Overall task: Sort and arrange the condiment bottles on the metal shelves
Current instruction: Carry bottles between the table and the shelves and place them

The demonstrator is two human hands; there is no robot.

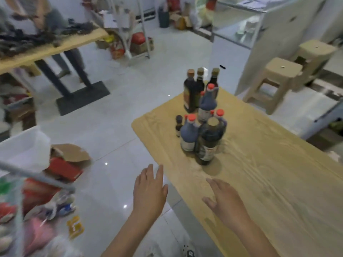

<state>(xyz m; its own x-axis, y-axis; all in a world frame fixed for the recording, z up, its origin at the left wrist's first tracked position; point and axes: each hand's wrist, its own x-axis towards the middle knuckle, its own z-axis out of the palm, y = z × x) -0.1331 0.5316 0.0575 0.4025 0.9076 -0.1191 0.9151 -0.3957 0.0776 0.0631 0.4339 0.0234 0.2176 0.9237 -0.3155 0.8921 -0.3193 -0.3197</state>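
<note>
Hovering left hand (149, 190), right hand (225, 199); bottles (204, 117) on wooden table (278, 182); tiled floor (130, 89)

Blurred bottle labels (187, 144) (print unreadable)

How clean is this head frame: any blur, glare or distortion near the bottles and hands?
Head view: heavy motion blur at the left edge; bottles soft, labels unreadable; small glare spots on the floor tiles; wide-angle bending of the table; left hand and right hand fairly sharp.
</note>
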